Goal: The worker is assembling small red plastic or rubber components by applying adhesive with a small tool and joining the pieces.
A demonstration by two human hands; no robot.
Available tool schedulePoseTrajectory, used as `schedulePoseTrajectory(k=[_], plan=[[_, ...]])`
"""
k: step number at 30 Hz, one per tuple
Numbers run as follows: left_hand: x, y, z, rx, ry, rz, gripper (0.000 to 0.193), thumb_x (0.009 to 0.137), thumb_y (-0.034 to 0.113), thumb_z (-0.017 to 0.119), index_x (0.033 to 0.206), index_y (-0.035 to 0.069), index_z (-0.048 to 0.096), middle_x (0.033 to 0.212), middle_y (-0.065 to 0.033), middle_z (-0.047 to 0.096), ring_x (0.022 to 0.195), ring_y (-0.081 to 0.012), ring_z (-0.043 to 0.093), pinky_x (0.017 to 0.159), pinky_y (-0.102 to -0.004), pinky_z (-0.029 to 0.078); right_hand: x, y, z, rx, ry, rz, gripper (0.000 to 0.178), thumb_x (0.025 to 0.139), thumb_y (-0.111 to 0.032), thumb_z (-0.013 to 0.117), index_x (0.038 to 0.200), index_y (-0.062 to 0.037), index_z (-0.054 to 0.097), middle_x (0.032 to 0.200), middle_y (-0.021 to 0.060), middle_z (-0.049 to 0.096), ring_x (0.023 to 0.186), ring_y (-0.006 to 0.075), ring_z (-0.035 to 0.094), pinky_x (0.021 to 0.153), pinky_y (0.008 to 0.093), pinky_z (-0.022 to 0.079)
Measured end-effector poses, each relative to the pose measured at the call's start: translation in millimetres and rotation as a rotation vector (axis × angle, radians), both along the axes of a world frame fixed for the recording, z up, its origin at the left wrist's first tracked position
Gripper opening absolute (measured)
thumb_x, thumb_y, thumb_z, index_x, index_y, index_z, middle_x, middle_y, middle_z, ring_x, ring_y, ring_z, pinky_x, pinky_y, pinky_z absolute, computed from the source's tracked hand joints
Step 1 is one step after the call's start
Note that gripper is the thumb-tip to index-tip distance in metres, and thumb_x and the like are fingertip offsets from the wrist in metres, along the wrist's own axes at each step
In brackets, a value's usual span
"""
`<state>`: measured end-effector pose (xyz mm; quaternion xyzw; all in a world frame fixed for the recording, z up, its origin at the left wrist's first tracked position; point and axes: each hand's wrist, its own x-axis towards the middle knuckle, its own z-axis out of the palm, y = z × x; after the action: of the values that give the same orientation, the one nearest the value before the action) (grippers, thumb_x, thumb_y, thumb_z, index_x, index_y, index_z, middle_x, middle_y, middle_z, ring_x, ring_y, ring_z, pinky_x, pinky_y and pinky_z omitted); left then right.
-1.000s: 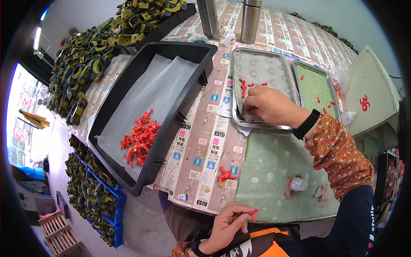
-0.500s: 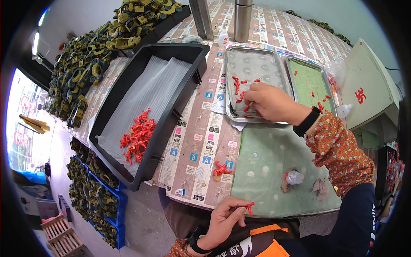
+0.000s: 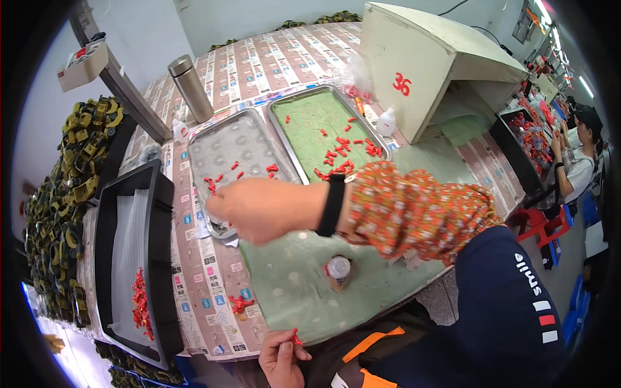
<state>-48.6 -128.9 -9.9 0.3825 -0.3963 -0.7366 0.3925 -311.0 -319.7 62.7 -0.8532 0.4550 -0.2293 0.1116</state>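
My left hand (image 3: 283, 361), low at the table's front edge, pinches a small red plastic piece (image 3: 297, 336) between thumb and fingers. My right hand (image 3: 262, 210) reaches across to the left, over the near end of a metal tray with a grey lining (image 3: 236, 145). Its fingers are curled together and mostly hidden behind the back of the hand; what they hold cannot be made out. Several small red pieces (image 3: 211, 185) lie in that tray beside the hand. A larger red figure (image 3: 240, 304) lies on the patterned table cover between both hands.
Alongside stands a green-lined tray (image 3: 304, 123) with scattered red pieces. At the left is a black bin (image 3: 165, 258) holding a red heap (image 3: 140, 307). A small clear-topped container (image 3: 338, 268) stands on the green mat (image 3: 291, 304). Further off are a steel flask (image 3: 192, 90) and white box (image 3: 401, 58).
The view has swung to the right, bringing the white box and a seated person into sight. My right hand has shifted toward the tray's near end. My left hand still holds its red piece.
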Motion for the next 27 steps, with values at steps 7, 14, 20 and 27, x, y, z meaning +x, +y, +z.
schedulePoseTrajectory(k=[7,14,20,27], plan=[[-19.3,13.1,16.5,-0.017,-0.156,-0.165,0.02,0.104,0.01,0.06,0.121,0.001,0.066,0.097,-0.0059,0.066,0.073,-0.0097,0.06,0.068,-0.0233,0.051,9.5,171.8,35.2,0.118,-0.202,0.154,0.035,0.075,-0.01,0.069,0.104,-0.0012,0.051,0.096,0.0146,0.053,0.089,0.0317,0.059,0.068,0.0415,0.052],[-42.4,20.8,26.1,-0.364,-0.306,-0.304,0.005,0.096,-0.004,0.063,0.1,-0.003,0.065,0.095,-0.0078,0.058,0.074,-0.0109,0.061,0.066,-0.0235,0.053,13.0,241.0,12.5,0.229,-0.188,0.007,0.045,0.076,-0.009,0.072,0.117,-0.0054,0.054,0.096,0.012,0.056,0.087,0.0316,0.06,0.074,0.0389,0.052],[-46.2,29.7,24.8,-0.096,-0.247,-0.283,0.013,0.097,0.002,0.067,0.109,0.001,0.071,0.098,-0.0043,0.057,0.076,-0.0074,0.06,0.066,-0.0216,0.05,11.5,257.9,-12.4,0.292,-0.345,-0.166,0.028,0.081,0.0,0.068,0.106,-0.0057,0.059,0.089,0.0133,0.057,0.08,0.0333,0.061,0.067,0.0414,0.051],[-49.6,33.6,16.1,-0.123,-0.245,-0.262,0.013,0.098,0.005,0.068,0.11,0.002,0.071,0.099,-0.002,0.058,0.077,-0.0056,0.059,0.066,-0.0208,0.05,16.1,269.2,-21.7,0.48,-0.592,-0.335,0.02,0.086,0.006,0.07,0.102,-0.0021,0.061,0.09,0.0105,0.062,0.075,0.0219,0.065,0.065,0.0318,0.052]])
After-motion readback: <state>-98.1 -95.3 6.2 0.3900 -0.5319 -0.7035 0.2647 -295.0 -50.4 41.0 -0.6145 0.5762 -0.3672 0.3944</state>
